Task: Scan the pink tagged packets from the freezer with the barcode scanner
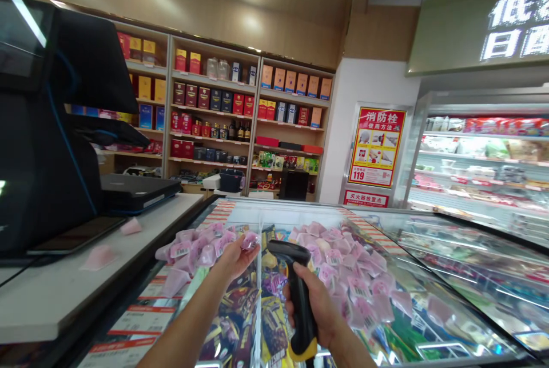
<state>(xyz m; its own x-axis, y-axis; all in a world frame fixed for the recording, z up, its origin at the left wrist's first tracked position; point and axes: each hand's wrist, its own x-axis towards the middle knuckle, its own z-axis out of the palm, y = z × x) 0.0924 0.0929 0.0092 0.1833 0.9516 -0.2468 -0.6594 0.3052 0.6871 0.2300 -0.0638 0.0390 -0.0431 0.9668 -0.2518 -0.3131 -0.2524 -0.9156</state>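
Note:
My right hand (315, 302) is wrapped round the handle of a black and yellow barcode scanner (300, 288), its head pointing left. In my left hand (238, 256), the fingers hold a small pink cup-shaped packet (251, 241) in front of the scanner head. Beside and behind my left hand lies a pile of similar pink packets (193, 251), some with barcode labels. A larger heap of pink packets (343, 259) spreads to the right of the scanner. Both piles rest on the glass top of a chest freezer (244, 214).
A white counter (34, 305) on the left carries a black checkout terminal (47, 128) and two loose pink packets (100, 256). Colourful bagged goods (231, 311) show through the freezer glass. Shelves of boxes (214, 99) stand behind, with a lit refrigerated display (484, 156) at right.

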